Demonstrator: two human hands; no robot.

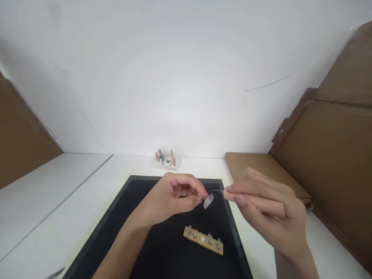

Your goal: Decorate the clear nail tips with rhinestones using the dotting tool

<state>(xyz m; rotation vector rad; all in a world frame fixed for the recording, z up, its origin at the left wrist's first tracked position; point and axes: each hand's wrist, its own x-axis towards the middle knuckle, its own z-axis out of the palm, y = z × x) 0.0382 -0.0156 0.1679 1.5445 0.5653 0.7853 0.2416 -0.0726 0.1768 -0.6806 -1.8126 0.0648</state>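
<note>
hands: 2, 1 left hand and 1 right hand
thin metal stem in the fingers: 1
clear piece on that stem: 1
pink-handled tool: 1
wooden strip: 1
clear upright pieces on the strip: 4
white dot on the strip: 1
black mat: 1
clear box by the wall: 1
pink caps in the box: 3
grey caps in the box: 1
</note>
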